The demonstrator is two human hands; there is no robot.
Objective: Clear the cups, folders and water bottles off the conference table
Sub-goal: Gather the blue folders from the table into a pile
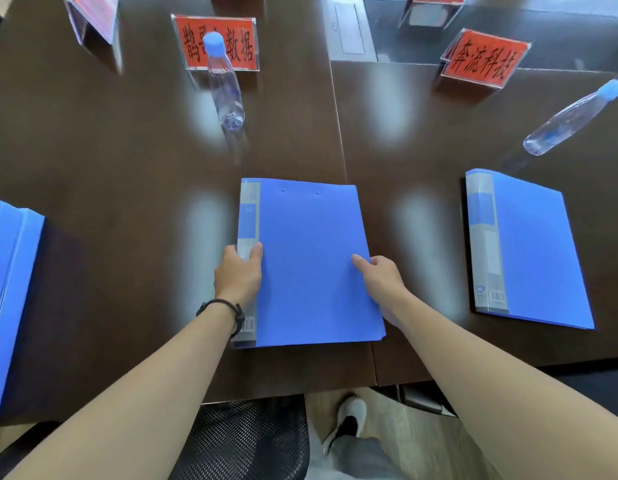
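A blue folder (309, 251) lies flat on the dark conference table (127, 161) right in front of me. My left hand (239, 271) grips its grey spine edge, thumb on top. My right hand (382, 273) holds its right edge, fingers curled under. A second blue folder (532, 251) lies to the right. A stack of blue folders (9, 292) sits at the left edge. One clear water bottle (222, 81) with a blue cap stands beyond the middle folder; another water bottle (574, 117) stands at the far right.
Red name cards in clear stands sit at the back: one behind the middle bottle (215, 43), one at the right (484, 58), others at the top edge. A black mesh chair (245, 441) stands below the table's near edge by my shoe.
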